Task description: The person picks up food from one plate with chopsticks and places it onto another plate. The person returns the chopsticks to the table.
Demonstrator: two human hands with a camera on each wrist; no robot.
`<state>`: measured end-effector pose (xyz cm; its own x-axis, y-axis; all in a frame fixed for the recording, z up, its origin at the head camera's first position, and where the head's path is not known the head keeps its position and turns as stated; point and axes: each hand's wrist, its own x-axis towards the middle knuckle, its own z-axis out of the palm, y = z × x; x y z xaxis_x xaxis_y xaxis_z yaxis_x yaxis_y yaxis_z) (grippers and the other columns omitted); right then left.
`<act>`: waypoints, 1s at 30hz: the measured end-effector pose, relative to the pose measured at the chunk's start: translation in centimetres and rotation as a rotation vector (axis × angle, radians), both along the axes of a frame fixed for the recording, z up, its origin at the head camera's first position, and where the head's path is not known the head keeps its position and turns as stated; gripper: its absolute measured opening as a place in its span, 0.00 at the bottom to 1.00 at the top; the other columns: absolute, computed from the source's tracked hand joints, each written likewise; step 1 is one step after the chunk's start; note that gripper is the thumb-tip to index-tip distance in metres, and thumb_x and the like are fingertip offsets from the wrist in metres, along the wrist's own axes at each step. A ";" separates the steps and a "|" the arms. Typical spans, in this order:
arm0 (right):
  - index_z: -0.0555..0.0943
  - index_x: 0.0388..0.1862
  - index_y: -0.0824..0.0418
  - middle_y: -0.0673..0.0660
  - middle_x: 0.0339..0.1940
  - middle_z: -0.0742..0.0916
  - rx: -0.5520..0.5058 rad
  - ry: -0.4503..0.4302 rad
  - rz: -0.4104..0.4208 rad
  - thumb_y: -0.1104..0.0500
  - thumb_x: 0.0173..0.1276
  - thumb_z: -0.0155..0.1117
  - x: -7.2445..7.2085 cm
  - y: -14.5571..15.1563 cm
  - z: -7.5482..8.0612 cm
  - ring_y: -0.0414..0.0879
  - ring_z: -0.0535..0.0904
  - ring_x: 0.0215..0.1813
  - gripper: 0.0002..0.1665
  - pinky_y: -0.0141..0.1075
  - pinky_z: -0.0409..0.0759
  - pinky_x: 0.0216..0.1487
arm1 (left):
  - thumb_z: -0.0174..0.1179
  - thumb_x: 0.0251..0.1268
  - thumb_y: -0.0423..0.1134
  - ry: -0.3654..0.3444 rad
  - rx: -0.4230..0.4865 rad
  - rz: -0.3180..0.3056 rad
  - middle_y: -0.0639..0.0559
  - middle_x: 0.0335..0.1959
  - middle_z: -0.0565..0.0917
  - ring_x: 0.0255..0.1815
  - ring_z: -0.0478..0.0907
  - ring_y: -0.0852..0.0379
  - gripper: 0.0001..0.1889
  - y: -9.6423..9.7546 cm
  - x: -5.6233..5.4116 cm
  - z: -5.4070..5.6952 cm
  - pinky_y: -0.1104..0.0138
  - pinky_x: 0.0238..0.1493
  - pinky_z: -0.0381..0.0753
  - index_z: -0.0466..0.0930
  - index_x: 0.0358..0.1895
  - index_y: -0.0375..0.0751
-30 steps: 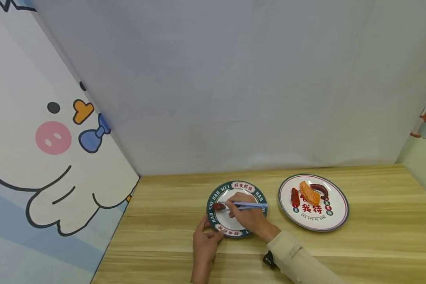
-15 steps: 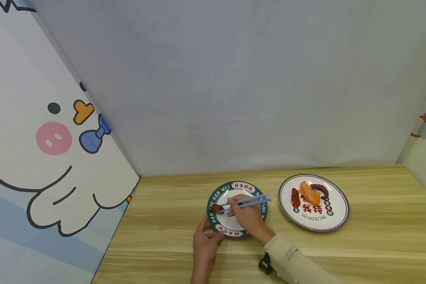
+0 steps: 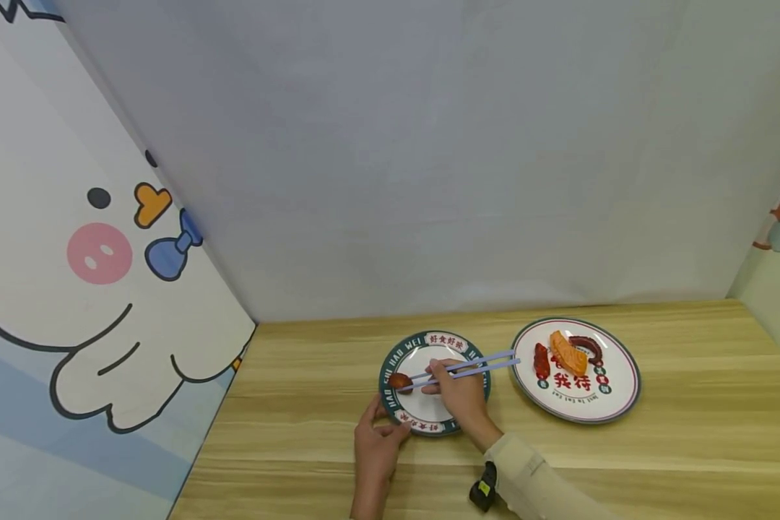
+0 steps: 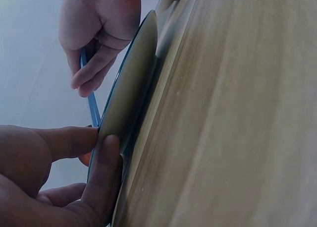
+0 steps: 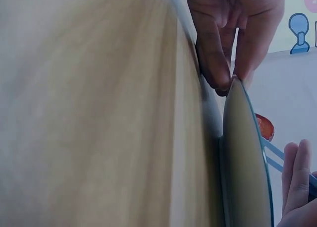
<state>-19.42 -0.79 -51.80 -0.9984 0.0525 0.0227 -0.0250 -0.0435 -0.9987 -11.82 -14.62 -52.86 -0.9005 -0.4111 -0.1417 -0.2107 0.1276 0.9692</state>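
Observation:
My left hand (image 3: 377, 444) pinches the near-left rim of a green-rimmed plate (image 3: 422, 413), thumb on top and fingers underneath, as the left wrist view shows. Above the plate, my right hand (image 3: 460, 396) holds a pair of pale blue chopsticks (image 3: 500, 365). Their tips point left and lie at a glossy reddish-brown piece of food (image 3: 399, 381) by the plate's left rim. In the right wrist view this piece (image 5: 266, 127) looks orange-red and rounded. Whether the tips grip it firmly, I cannot tell.
Right of it stands a larger white plate (image 3: 614, 401) bearing a red piece (image 3: 542, 361), an orange salmon-like slice (image 3: 568, 354) and a dark red curled tentacle-like piece (image 3: 596, 349). A black device (image 3: 484, 488) sits by the right sleeve. A pale wall (image 3: 442, 180) rises behind the wooden table (image 3: 286, 419).
The chopsticks have slid and angled, their rear ends now reaching to the larger plate's rim. My right hand has shifted slightly right along them. The food piece has turned; the left hand stays put.

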 end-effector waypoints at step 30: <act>0.83 0.50 0.83 0.73 0.40 0.88 -0.134 -0.097 -0.101 0.66 0.81 0.58 0.0 2.4 0.3 0.36 0.87 0.23 0.17 0.31 0.89 0.34 | 0.72 0.55 0.21 -0.031 -0.008 0.015 0.34 0.58 0.78 0.38 0.82 0.55 0.43 0.3 -0.3 -0.2 0.67 0.35 0.86 0.66 0.77 0.26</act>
